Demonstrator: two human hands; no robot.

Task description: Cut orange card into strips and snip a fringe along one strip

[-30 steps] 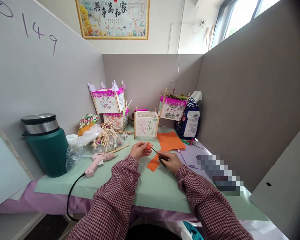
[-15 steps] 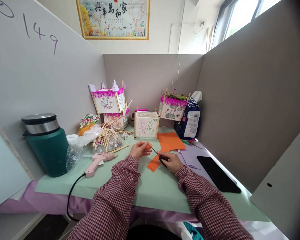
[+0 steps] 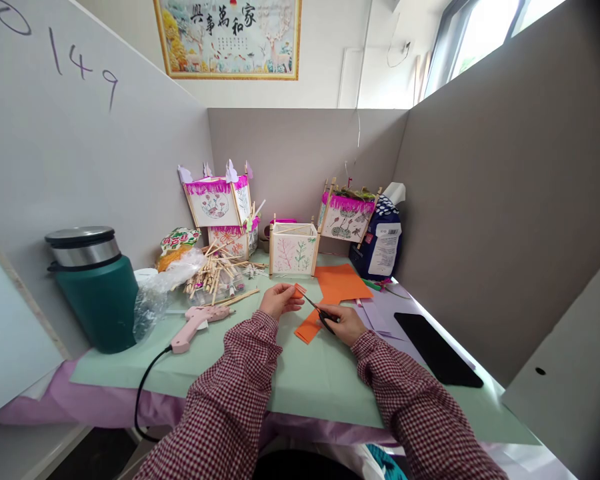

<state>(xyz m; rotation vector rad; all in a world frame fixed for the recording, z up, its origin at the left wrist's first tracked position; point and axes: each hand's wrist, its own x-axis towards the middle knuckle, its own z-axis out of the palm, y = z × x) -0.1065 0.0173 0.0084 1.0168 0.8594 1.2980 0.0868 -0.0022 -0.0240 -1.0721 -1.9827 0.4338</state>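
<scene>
Between the fingertips of my left hand point(image 3: 280, 301) is a small piece of orange paper point(image 3: 300, 290), its outer edge cut into a fringe. My right hand point(image 3: 347, 323) is wrapped round black-handled scissors point(image 3: 326, 317), whose blades point up and left to the paper's edge. Whether the blades are parted is too small to tell. Below the scissors, a folded orange paper strip point(image 3: 307, 329) lies on the green table covering point(image 3: 325, 393). Behind my hands rests a larger orange sheet point(image 3: 344, 281), close to a small white paper lantern point(image 3: 293, 248) with stick corners and drawn plants.
On the left stand a green flask point(image 3: 95, 293) and a pink glue gun point(image 3: 197, 325) with a black cord. A heap of wooden sticks point(image 3: 215, 270) sits behind. Decorated lanterns point(image 3: 213, 203) line the back. A black phone-like slab point(image 3: 437, 348) lies right, near purple paper point(image 3: 377, 317).
</scene>
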